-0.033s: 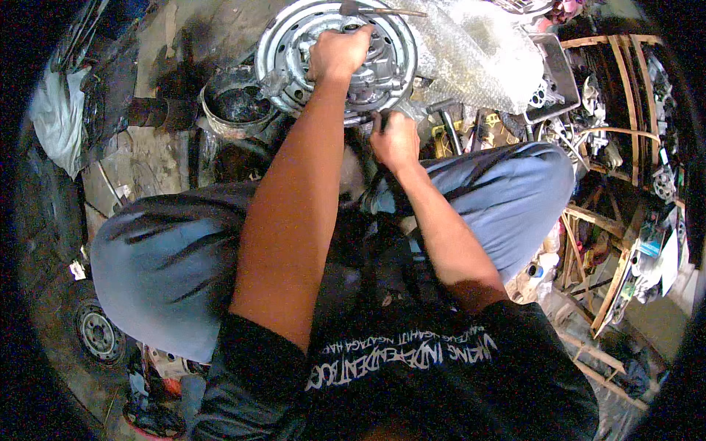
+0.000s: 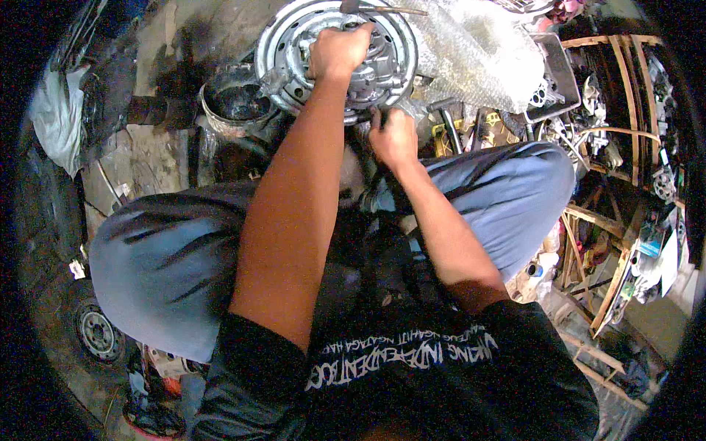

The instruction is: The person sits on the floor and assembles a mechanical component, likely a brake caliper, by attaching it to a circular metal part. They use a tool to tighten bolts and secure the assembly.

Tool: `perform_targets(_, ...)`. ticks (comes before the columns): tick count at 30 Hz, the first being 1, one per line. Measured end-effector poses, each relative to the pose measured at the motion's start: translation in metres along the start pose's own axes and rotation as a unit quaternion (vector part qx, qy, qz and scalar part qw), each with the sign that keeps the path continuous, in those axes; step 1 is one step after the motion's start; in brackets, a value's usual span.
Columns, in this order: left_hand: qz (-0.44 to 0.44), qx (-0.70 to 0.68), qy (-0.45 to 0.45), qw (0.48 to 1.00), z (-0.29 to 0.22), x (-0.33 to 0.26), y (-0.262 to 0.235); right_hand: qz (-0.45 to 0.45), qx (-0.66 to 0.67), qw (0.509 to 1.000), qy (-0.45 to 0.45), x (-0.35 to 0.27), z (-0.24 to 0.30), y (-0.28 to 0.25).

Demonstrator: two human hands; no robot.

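Note:
Near the top middle a silver wheel rim [image 2: 268, 62] lies flat, with a grey cast-metal part [image 2: 381, 79] resting in its centre. My left hand [image 2: 340, 53] is closed over the casting's far part, its fingertips partly hidden. My right hand [image 2: 396, 138] is closed at the rim's near edge around a tool with a dark handle [image 2: 376, 117]. The tool's working end is hard to make out. A brush [image 2: 350, 7] with a thin handle lies across the rim's far edge.
A round bucket [image 2: 220, 121] with dark contents stands left of the rim. To the right are bubble wrap [image 2: 463, 62], a hammer [image 2: 445, 114] and a grey crate [image 2: 562, 70] of metal parts. A wooden rack [image 2: 629, 88] stands at the far right.
My right hand has shifted very slightly toward the rim. My left hand and the casting look unmoved.

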State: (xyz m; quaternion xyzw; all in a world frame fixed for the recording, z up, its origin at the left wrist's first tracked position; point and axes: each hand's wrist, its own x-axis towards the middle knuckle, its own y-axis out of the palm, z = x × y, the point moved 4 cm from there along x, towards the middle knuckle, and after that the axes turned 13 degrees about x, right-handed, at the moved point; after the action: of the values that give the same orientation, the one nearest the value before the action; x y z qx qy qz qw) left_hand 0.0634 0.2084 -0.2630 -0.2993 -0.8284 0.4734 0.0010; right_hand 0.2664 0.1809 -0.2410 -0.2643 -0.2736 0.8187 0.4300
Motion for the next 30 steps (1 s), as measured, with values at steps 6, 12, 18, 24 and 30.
perform_targets(6, 0.038, -0.025, -0.061, 0.997, -0.017, -0.02, -0.021, -0.046, 0.006, 0.998, -0.03, -0.006, -0.004, -0.001)
perform_targets(12, 0.045, -0.038, -0.056, 0.997, -0.008, -0.007, -0.016, -0.125, 0.026, 0.989, -0.073, -0.003, 0.011, -0.026)
perform_targets(18, 0.047, -0.028, -0.067, 0.996, -0.016, -0.011, -0.02, -0.113, -0.021, 0.99, -0.085, 0.023, 0.024, -0.027)
perform_targets(24, 0.048, -0.042, -0.038, 0.997, -0.006, 0.001, -0.008, -0.157, 0.016, 0.981, -0.109, 0.01, 0.038, -0.028)
perform_targets(30, 0.044, -0.013, -0.058, 0.997, -0.006, 0.004, -0.008, -0.059, -0.08, 0.99, -0.103, 0.009, 0.025, -0.015)
